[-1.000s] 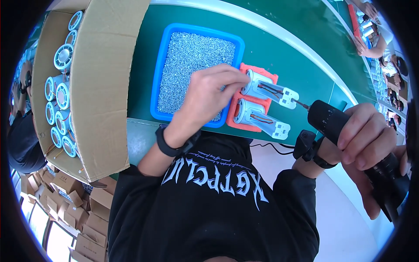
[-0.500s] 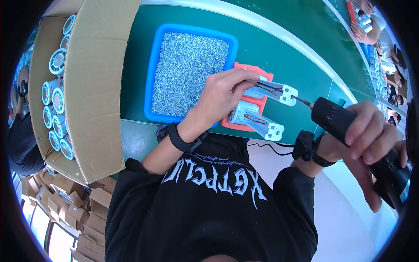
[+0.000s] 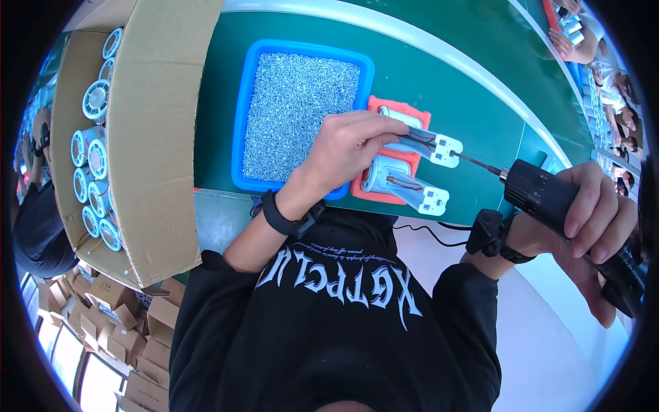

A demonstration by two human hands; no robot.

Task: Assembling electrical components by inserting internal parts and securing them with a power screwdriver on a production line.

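My left hand [image 3: 353, 144] pinches the upper of two pale blue, fan-like housings [image 3: 398, 118], near the start of its narrow handle, where dark and red wires run. A white end plate [image 3: 447, 151] with small holes tips that handle. My right hand [image 3: 598, 218] is wrapped round a black electric screwdriver [image 3: 542, 191]. Its thin bit points left and its tip meets the plate's edge; whether a screw is there is too small to tell. Nearer me lies the second housing [image 3: 386, 174], wires showing in its open handle. Both rest in an orange-red holder [image 3: 384, 198].
A blue tray [image 3: 241, 130] full of small silver screws stands left of the holder on the green table [image 3: 480, 96]. Further left, a cardboard box [image 3: 154, 137] holds several round blue-white units [image 3: 96, 99]. Other people's hands [image 3: 563, 44] work at the far right.
The screwdriver's body has shifted slightly right and back, with more of its bit showing; the tip remains at the end plate. My left hand keeps its grip. The view has shifted slightly.
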